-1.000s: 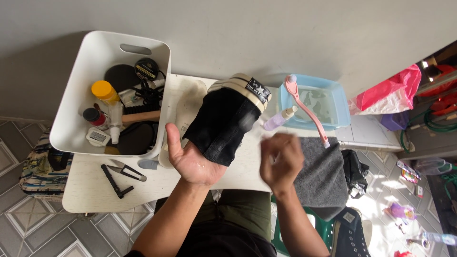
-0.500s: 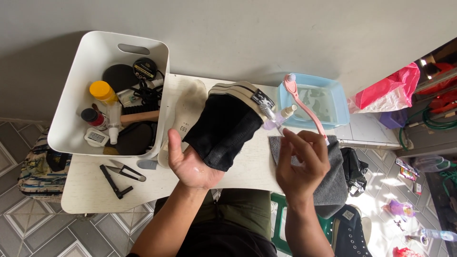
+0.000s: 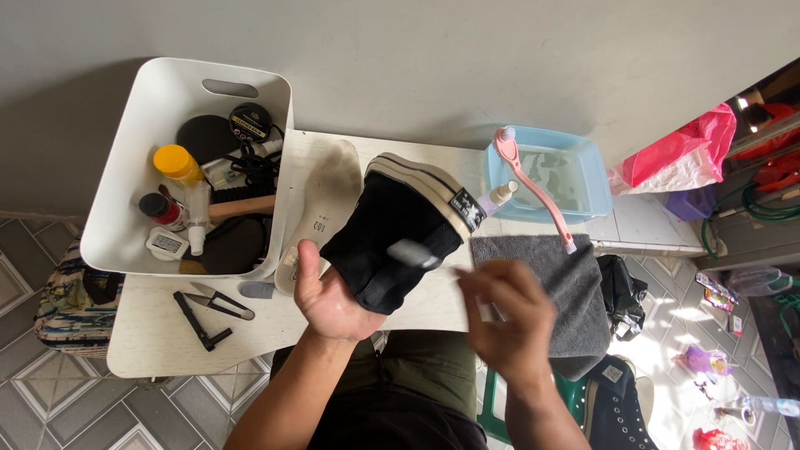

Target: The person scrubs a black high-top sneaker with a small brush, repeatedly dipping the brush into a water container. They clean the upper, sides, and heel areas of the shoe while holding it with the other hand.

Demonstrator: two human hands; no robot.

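White surface (image 3: 400, 312) against a grey wall, pretty cluttered. Left hand (image 3: 333, 302) cups the black canvas sneaker (image 3: 398, 237) from underneath, fingers wrapped around it. Looks light, soft upper, stiff rubber sole, so the sole's the grip spot. Right hand (image 3: 510, 321) is blurry, can't tell its grip. Grey towel (image 3: 554, 287), blue basin (image 3: 554, 175), white bin (image 3: 133, 167) crowd around.

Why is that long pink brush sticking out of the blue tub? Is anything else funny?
The long-handled pink brush lies slantwise across the rim of the pale blue plastic tub, its handle overhanging onto the grey towel. A white insole lies loose, out of the black canvas shoe.
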